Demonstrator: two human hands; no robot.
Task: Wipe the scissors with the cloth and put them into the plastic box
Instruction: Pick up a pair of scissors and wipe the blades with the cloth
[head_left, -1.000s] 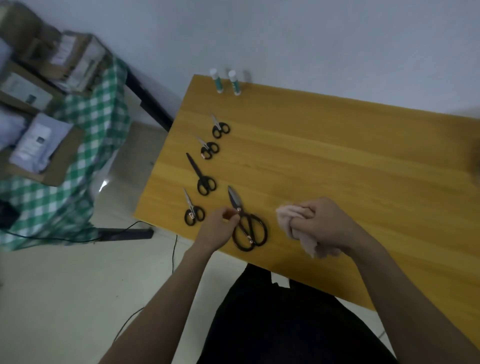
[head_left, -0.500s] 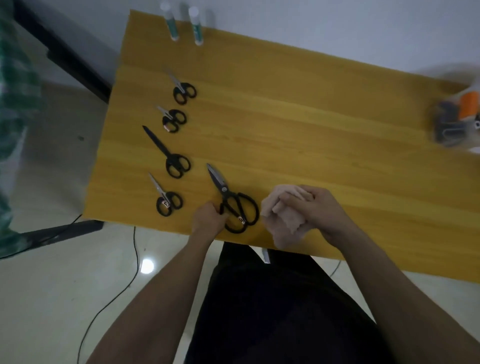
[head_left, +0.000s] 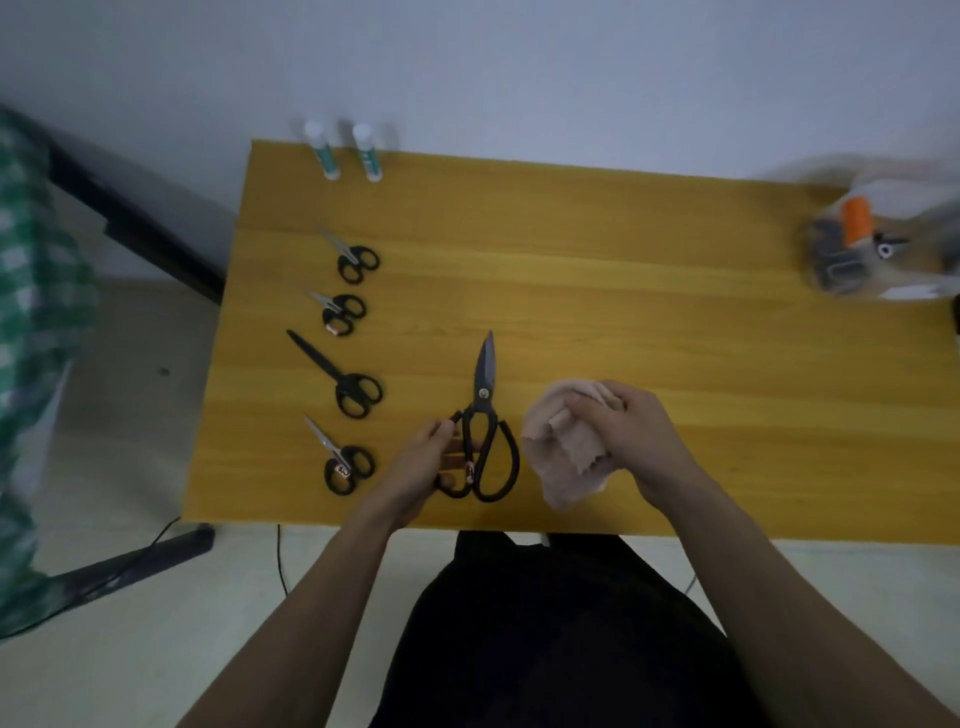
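My left hand is gripping the handles of the large black-handled steel scissors, partly hiding one loop; my right hand is clutching the bunched beige cloth. The clear plastic box is blurring at the wooden table's far right edge.

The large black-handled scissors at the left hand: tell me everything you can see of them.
The large black-handled scissors have dark metal blades, shut, pointing away from the person, a silver pivot screw and two long black loop handles, with a small pale tag on one. The left hand grips the left loop; whether they rest on the wooden table is unclear.
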